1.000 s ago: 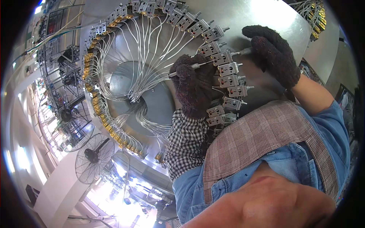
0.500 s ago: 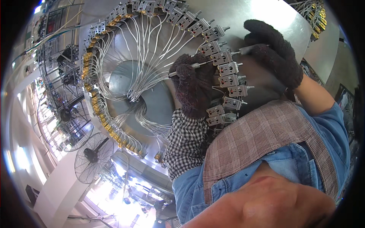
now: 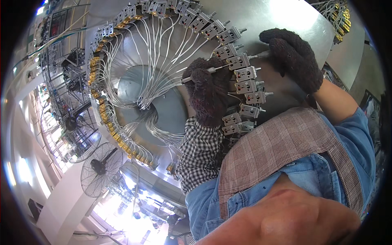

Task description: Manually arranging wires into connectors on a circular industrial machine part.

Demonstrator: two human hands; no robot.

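My left hand (image 3: 207, 92), in a dark knitted glove, is closed around a slim metal rod tool (image 3: 210, 70). The tool's thin tip reaches the face of a small silver metal control box (image 3: 239, 62) with a shaft. On the box's other side, my gloved right hand (image 3: 295, 59) has its fingers curled at a grey knob-like piece (image 3: 264, 54) in line with the shaft. The fingers cover most of that piece. Similar silver boxes (image 3: 245, 74) stand beside it along the rim of a round metal turntable (image 3: 179, 53).
White-silver thin leads (image 3: 153, 77) run from the boxes to the turntable's middle. Brass-coloured parts (image 3: 107, 116) line its left rim. Another bundle with brass-coloured ends (image 3: 342, 23) lies at the far right. Two fans (image 3: 98, 166) stand at the left.
My right hand has turned at the grey piece, its upper finger dropping and the hand shifting slightly down. My left hand and the rod tool stay nearly in place.
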